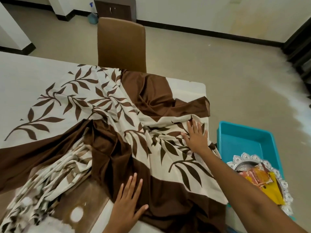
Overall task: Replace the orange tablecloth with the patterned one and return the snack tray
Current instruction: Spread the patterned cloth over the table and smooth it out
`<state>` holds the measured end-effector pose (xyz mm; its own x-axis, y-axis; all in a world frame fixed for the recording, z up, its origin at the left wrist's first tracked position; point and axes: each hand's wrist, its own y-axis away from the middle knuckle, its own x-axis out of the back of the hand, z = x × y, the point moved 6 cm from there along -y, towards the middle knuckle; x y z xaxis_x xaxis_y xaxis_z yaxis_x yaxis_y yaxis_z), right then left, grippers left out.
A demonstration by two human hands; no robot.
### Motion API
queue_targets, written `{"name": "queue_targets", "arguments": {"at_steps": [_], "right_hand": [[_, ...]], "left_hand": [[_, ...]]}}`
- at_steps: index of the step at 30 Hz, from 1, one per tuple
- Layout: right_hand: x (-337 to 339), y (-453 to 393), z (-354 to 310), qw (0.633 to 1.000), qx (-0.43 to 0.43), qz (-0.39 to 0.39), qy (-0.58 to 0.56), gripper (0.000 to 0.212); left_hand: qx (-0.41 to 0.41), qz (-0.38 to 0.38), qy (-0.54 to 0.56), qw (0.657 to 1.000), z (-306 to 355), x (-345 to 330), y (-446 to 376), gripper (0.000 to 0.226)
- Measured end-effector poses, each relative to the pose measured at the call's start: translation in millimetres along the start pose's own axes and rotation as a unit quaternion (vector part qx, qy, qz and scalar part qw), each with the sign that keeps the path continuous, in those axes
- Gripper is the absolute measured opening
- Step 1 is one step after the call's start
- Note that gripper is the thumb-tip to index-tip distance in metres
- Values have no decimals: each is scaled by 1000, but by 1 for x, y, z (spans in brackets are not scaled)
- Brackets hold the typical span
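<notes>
The patterned tablecloth [104, 105], cream with brown leaves and wide brown bands, lies rumpled and partly spread over the table [188, 84]. My left hand [129, 197] lies flat, fingers straight, on a brown band near the table's front edge. My right hand [196, 137] presses flat on the cream leaf print near the table's right edge. The snack tray [279, 180], silver with a scalloped rim, holds orange and yellow snack packets and rests in a teal tub at lower right. No orange tablecloth is in view.
A brown chair [121, 44] stands at the table's far side. The teal plastic tub [244, 140] sits just right of the table. A dark cabinet [116, 7] and a blue spray bottle [92, 15] stand by the far wall. Beige floor stretches to the right.
</notes>
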<state>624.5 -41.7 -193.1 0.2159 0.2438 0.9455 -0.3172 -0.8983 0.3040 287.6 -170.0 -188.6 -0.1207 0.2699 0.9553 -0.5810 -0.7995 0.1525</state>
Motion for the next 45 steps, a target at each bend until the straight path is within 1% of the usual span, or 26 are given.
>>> {"name": "queue_targets", "arguments": {"at_steps": [3, 5, 7, 8, 9, 10, 11, 12, 13, 15, 18, 20, 21, 23, 25, 26, 27, 28, 29, 32, 35, 37, 38, 41, 43, 45], "right_hand": [[21, -46, 26, 1000, -14, 7, -13, 64], [38, -76, 38, 999, -53, 6, -5, 61], [55, -95, 35, 995, -103, 18, 7, 58], [61, -97, 27, 993, -109, 38, 3, 57], [63, -97, 14, 994, -88, 62, -7, 56], [61, -94, -2, 996, -45, 78, -15, 55], [54, -87, -18, 997, 8, 78, -20, 55], [45, -81, -31, 997, 48, 60, -25, 55], [35, -77, -39, 997, 67, 33, -30, 58], [27, -85, -42, 997, 66, 2, -28, 63], [43, -124, -39, 998, 64, -3, -20, 66], [62, -155, -36, 999, 42, -11, -28, 69], [73, -169, -34, 999, 18, -6, -27, 72], [94, -185, -31, 998, -44, 34, -20, 76], [100, -183, -38, 995, -75, 65, -12, 70], [95, -176, -44, 995, -68, 66, -11, 67], [84, -169, -50, 997, -49, 58, -9, 66], [71, -160, -56, 999, -27, 47, -7, 67], [58, -153, -58, 999, -10, 33, -10, 68], [41, -152, -52, 999, 15, 21, -30, 72], [54, -185, -41, 999, 20, 13, -32, 77], [68, -201, -38, 999, 24, -5, -35, 75], [75, -201, -39, 999, 25, -1, -36, 73], [81, -160, -54, 996, 33, 58, -65, 67], [63, -97, -66, 988, 73, 106, -85, 64], [33, -14, -76, 977, 127, 140, -93, 63]], "left_hand": [[0, 16, -22, 1000, 2, 0, -6, 80], [7, 23, -44, 999, 3, 0, -10, 84], [16, 37, -63, 997, 7, 3, -14, 88], [24, 51, -71, 996, 10, 5, -17, 91], [35, 66, -75, 994, 13, 6, -20, 92], [49, 79, -74, 993, 16, 7, -23, 90], [64, 91, -75, 991, 20, 6, -26, 84], [73, 103, -77, 989, 23, 6, -29, 73], [78, 113, -82, 987, 26, 4, -32, 62], [88, 131, -103, 982, 28, 2, -37, 53], [106, 147, -115, 977, 27, 2, -44, 52], [120, 136, -105, 978, 26, -3, -51, 52], [123, 129, -98, 979, 26, -5, -56, 52], [129, 95, -63, 985, 25, -9, -67, 52], [144, 41, -20, 988, 21, -7, -74, 53], [146, 20, -5, 989, 21, -8, -76, 62], [145, -5, 3, 989, 22, -8, -77, 78], [141, -26, -2, 990, 22, -9, -78, 93], [134, -46, -12, 990, 23, -9, -78, 101], [116, -75, -28, 990, 23, -3, -80, 104], [123, -67, -25, 990, 25, 3, -84, 103], [132, -63, -12, 989, 26, 5, -85, 102], [136, -62, -7, 989, 26, 6, -84, 102], [144, -73, 3, 987, 25, 5, -85, 102], [136, -63, 0, 989, 25, 5, -85, 102], [118, -40, -1, 992, 26, 4, -85, 100]]}}
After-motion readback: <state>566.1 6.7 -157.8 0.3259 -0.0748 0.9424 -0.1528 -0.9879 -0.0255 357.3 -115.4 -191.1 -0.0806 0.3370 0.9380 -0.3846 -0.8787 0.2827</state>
